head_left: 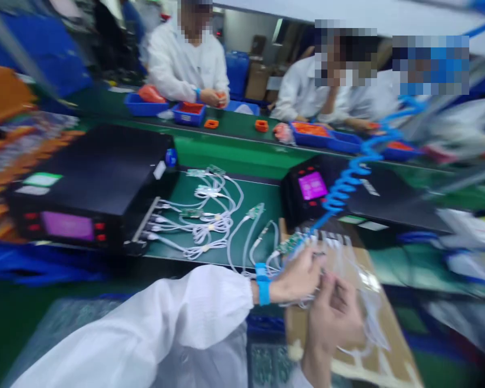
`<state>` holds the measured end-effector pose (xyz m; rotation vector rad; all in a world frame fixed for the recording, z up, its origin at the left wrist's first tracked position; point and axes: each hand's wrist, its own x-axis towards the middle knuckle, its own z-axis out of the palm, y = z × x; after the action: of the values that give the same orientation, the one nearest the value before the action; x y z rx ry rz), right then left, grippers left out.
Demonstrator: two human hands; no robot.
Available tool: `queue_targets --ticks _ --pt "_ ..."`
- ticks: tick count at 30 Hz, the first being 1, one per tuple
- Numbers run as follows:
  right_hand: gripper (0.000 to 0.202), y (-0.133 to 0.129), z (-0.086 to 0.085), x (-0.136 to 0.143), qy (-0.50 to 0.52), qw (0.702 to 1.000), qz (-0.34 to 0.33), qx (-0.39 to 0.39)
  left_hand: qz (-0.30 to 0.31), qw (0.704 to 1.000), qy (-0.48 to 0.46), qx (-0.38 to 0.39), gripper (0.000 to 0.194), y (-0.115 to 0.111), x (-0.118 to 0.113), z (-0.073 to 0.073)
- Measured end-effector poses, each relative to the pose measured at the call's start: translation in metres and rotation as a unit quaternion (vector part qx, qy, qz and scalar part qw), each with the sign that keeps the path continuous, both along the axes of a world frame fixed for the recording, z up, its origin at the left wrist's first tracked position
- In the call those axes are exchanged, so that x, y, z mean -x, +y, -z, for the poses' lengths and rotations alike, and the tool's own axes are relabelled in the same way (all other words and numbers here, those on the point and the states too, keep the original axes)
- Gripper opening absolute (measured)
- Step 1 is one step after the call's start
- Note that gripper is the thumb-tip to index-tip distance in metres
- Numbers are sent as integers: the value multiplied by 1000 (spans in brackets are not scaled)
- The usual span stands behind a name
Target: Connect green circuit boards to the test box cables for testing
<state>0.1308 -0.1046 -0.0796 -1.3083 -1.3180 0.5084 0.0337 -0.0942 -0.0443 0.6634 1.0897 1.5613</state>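
Your left hand (299,277) and right hand (334,318) have bent fingers close together; because of blur, I cannot tell whether they grasp something. The small, flat green circuit board (288,245) is just beyond your left hand, right of bundled thin white cables (210,227).

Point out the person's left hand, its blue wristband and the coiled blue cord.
Left hand (301,277): head view, middle of the hand.
Blue wristband (263,284): head view, middle of the band.
Coiled blue cord (335,199): head view, lower coils.

Left hand (299,279) perhaps against right hand (334,313)
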Motion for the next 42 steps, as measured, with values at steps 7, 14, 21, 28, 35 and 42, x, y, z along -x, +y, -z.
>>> queue_targets --ticks 7,14,21,28,35,42 --pt "32 4 -7 -1 -14 995 -95 -30 51 997 56 -33 17 4 6 7" --pt "26 21 -23 -11 -112 982 -149 -16 87 991 97 -32 24 19 39 -2" --pt "38 33 -21 -4 -117 986 -111 38 44 993 105 10 20 25 67 -2" --pt "41 24 -25 -6 -102 993 -33 45 82 993 78 22 21 20 69 2" --pt "43 12 -14 -36 11 996 49 74 152 983 106 -8 31 15 64 4" --pt "41 7 -14 -27 54 995 21 75 191 936 286 -76 34 12 46 -15"
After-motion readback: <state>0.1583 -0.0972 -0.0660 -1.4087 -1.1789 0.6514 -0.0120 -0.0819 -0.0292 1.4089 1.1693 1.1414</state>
